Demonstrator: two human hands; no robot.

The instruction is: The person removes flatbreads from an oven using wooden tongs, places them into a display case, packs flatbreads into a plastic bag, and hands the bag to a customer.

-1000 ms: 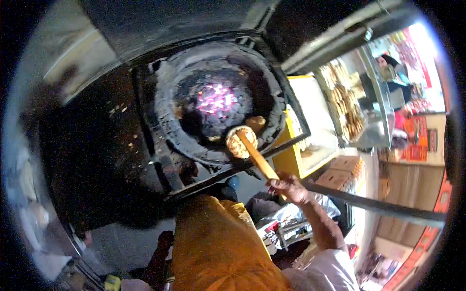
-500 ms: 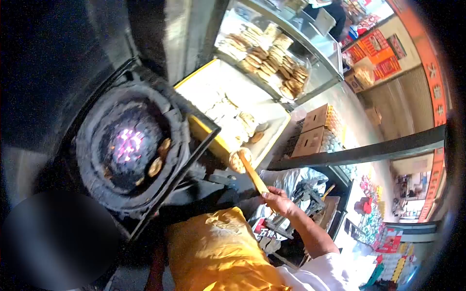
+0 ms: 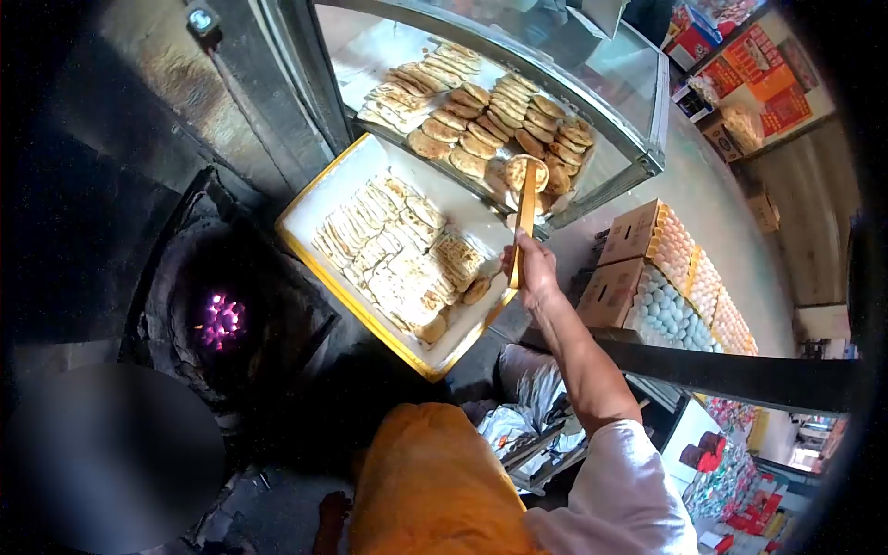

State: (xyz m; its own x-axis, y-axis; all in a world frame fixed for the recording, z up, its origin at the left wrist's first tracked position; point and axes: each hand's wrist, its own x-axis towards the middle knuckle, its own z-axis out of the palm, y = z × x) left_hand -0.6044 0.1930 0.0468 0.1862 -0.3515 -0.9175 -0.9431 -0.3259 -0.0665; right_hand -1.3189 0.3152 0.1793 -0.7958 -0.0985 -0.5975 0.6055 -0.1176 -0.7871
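grips tan wooden stick (image 3: 524,215) in bare right hand (image 3: 535,268), round browned flatbread (image 3: 515,174) at tip, but cannot tell for shadowed left hand (image 3: 335,505).

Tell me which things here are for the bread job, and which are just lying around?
Probably for the job:
- wooden tool, held in the right hand
- round bread at its tip
- yellow-rimmed tray with breads in it
- glass case with more breads
- glowing coals

Probably just around:
- cardboard boxes
- eggs
- red posters
- crumpled bags
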